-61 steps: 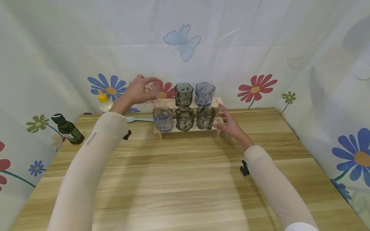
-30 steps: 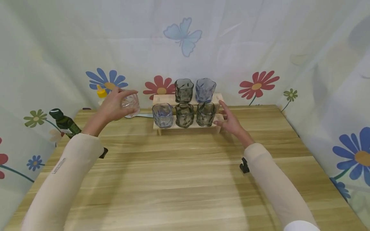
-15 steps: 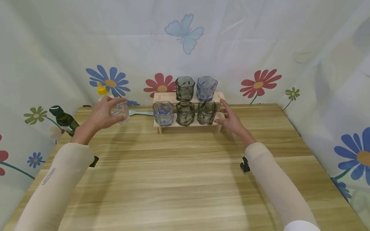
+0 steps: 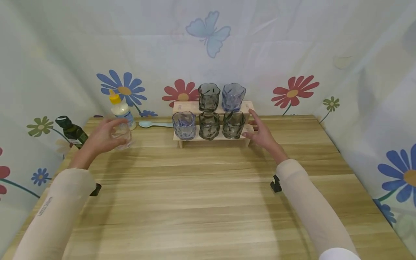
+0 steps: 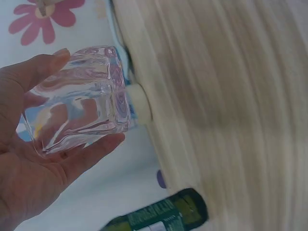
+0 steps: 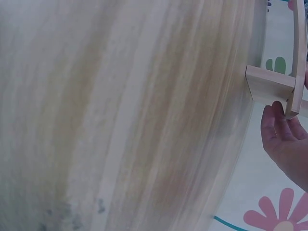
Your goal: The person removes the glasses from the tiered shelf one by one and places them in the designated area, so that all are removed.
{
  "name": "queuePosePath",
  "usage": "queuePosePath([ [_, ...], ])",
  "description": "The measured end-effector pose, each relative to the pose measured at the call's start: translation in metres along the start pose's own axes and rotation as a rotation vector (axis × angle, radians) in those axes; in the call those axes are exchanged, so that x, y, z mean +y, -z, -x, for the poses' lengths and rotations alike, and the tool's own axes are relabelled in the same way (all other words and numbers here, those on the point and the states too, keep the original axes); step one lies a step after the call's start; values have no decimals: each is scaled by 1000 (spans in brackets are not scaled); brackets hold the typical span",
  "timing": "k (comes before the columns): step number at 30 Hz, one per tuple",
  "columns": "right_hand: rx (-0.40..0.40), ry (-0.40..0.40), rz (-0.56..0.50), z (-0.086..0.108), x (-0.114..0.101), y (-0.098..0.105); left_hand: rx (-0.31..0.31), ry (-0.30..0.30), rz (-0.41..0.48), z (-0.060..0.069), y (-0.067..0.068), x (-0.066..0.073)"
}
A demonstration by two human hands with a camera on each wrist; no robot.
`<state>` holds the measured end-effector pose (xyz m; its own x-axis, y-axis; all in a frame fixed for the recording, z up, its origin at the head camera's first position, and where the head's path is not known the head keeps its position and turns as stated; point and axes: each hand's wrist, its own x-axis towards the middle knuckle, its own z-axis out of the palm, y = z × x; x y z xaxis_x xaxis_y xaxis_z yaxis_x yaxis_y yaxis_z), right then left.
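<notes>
A flowered curtain (image 4: 253, 65) hangs behind our table (image 4: 208, 202). From the head we see five tinted glasses (image 4: 209, 128) on a two-tier rack (image 4: 184, 107), right of the left grip (image 4: 103, 137); a yellow-capped bottle (image 4: 121, 108) stands beyond that grip. At the left wrist, a clear glass (image 5: 103, 103) lies within the left grip, thumb and fingers curved round it. At the right wrist, the right grip (image 6: 289, 149) pinches the rack's end.
</notes>
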<state>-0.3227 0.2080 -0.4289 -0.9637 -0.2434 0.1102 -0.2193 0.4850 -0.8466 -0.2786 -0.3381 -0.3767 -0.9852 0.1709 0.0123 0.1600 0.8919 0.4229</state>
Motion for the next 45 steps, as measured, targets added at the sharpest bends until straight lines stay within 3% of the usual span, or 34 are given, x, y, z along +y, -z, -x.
queuePosePath([
  [9, 9, 16, 1, -1, 0, 0, 22, 7, -10, 9, -7, -28],
  [17, 15, 4, -3, -1, 0, 0, 11, 56, -8, 14, -11, -43],
  [34, -3, -2, -20, 1, -5, 0, -13, 100, 39, 24, -11, -58],
  [45, 26, 15, 1, -2, 3, -2, 4, 40, 38, 32, -13, -62],
])
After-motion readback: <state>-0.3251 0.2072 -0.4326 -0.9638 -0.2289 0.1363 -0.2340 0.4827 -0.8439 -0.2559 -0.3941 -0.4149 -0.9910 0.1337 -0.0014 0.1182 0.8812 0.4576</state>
